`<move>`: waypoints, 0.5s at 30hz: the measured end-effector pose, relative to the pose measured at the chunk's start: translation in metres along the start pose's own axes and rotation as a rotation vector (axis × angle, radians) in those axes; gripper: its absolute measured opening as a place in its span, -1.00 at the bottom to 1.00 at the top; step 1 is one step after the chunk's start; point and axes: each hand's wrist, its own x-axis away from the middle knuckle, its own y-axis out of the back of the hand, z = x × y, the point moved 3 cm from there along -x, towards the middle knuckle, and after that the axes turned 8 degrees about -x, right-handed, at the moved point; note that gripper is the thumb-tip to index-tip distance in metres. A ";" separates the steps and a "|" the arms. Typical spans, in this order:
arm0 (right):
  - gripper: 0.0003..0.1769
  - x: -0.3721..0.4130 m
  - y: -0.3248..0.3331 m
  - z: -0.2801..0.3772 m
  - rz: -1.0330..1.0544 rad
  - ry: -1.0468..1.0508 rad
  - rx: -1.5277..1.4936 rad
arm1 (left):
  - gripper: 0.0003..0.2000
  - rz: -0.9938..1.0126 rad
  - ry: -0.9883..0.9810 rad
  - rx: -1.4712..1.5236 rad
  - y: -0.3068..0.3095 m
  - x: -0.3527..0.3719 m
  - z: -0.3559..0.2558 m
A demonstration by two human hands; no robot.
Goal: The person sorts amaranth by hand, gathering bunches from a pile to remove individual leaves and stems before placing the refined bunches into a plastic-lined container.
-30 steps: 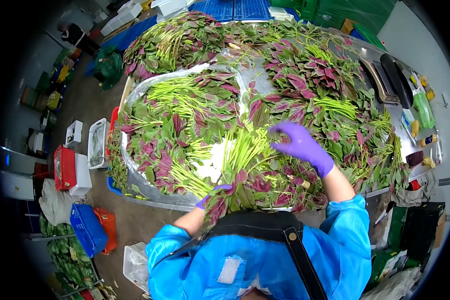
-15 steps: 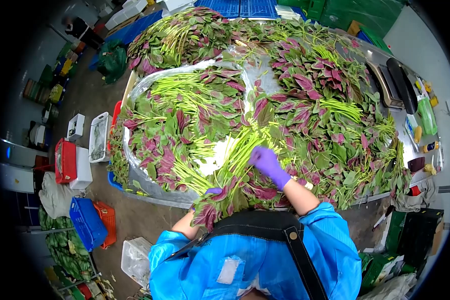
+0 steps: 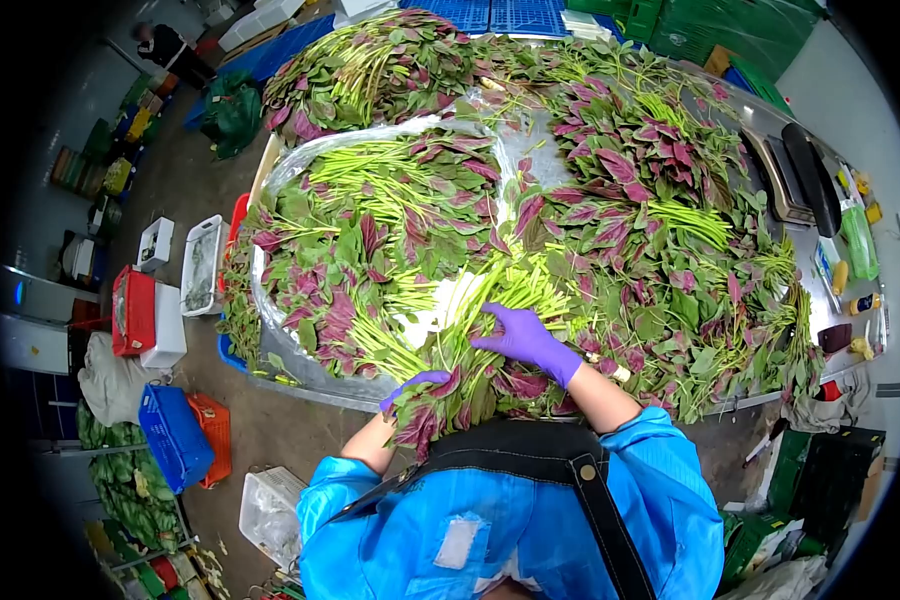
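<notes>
Leafy amaranth with green stems and purple-green leaves covers the metal table. Close to my body is an amaranth bunch (image 3: pixel 460 385), its leaves toward me and its stems pointing away to the upper right. My left hand (image 3: pixel 417 386), in a purple glove, is wrapped round the leafy end, partly hidden under the leaves. Over the stems lies my right hand (image 3: pixel 522 340), also purple-gloved, thumb and fingers apart against them. Left of these stems, a plastic-lined container (image 3: pixel 260 265) holds more amaranth, with a white patch (image 3: pixel 440 310) showing between the stems.
A large amaranth heap (image 3: pixel 375 70) stands at the back left, more piles (image 3: pixel 650 150) at the right. A scale-like device (image 3: pixel 780 180) sits on the table's right side. Blue (image 3: pixel 175 435) and orange crates (image 3: pixel 210 440) stand on the floor at left. Another person (image 3: pixel 168 52) is far left.
My right hand has come down and slightly left along the stems, and its fingers have spread. More of my left hand shows beside the leaves.
</notes>
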 end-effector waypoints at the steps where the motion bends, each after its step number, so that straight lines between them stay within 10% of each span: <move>1: -0.19 -0.003 -0.003 -0.005 0.002 0.001 0.000 | -0.48 -0.001 0.001 0.005 0.000 0.002 0.000; 4: -0.24 -0.010 -0.007 -0.021 -0.241 0.091 0.249 | -0.50 -0.012 0.007 0.025 -0.001 0.003 0.000; 11: -0.68 -0.013 0.000 -0.021 -0.028 0.377 0.248 | -0.54 -0.030 0.040 0.044 -0.015 0.007 -0.002; 15: -0.89 -0.033 0.065 -0.075 -0.614 0.277 0.543 | -0.68 -0.038 -0.018 0.027 0.011 0.004 0.004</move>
